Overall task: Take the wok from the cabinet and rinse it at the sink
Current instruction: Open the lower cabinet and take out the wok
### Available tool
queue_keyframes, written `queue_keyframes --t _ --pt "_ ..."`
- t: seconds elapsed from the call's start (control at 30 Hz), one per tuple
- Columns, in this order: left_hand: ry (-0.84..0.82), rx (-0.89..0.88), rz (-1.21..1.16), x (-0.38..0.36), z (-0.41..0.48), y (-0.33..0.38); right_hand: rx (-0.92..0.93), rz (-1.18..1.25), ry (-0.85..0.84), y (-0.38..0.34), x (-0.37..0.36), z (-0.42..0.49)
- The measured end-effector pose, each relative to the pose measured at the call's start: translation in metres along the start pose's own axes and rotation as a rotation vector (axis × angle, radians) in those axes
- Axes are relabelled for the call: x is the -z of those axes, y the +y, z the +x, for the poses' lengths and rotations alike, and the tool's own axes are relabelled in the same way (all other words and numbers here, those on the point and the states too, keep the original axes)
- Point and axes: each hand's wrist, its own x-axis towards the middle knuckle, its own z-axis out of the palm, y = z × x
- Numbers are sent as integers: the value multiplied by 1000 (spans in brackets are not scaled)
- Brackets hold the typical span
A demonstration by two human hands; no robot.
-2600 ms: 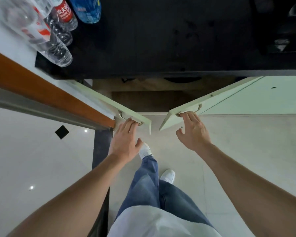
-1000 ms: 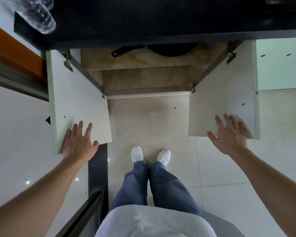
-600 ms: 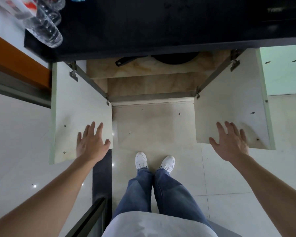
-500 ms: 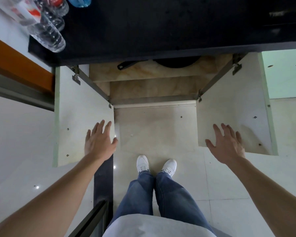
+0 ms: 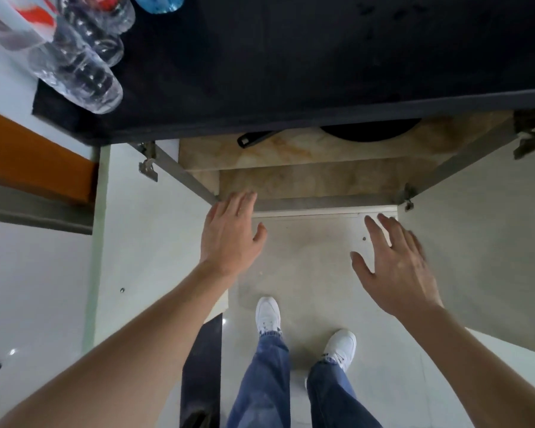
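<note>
Head view, open cabinet [image 5: 309, 178], black wok [image 5: 369, 133] on its shelf under the worktop [image 5: 322, 57], left hand [image 5: 229, 239] and right hand [image 5: 396, 268] spread, holding nothing.

Home kitchen, dark countertop [image 5: 322, 57] over open base cabinet [image 5: 306, 177], water bottles [image 5: 78, 72], tiled floor [image 5: 309, 273]

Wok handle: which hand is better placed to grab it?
Left, probably. The left hand is open with fingertips at the cabinet sill, in line with the wok handle; the right hand sits farther back, nearer the wok bowl.
</note>
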Motion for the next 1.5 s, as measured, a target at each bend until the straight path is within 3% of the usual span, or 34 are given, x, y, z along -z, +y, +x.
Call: queue_keyframes --t 0.37,0.8,0.93,1.03,1.17,1.5 --pt "97 -109 96 -47 136 -42 95 19 65 -62 -74 115" --pt "186 -184 -49 -76 113 -17 138 82 106 -52 -94 161" --pt "130 -40 -364 -73 126 6 91 126 126 -42 -92 166" --pt "-34 142 -711 -70 151 19 70 192 153 -33 -92 169" --pt "-258 328 -1214 -67 156 29 -53 492 90 -27 -93 177" --pt "-320 388 -1472 -93 92 59 -216 895 8 -37 -106 176"
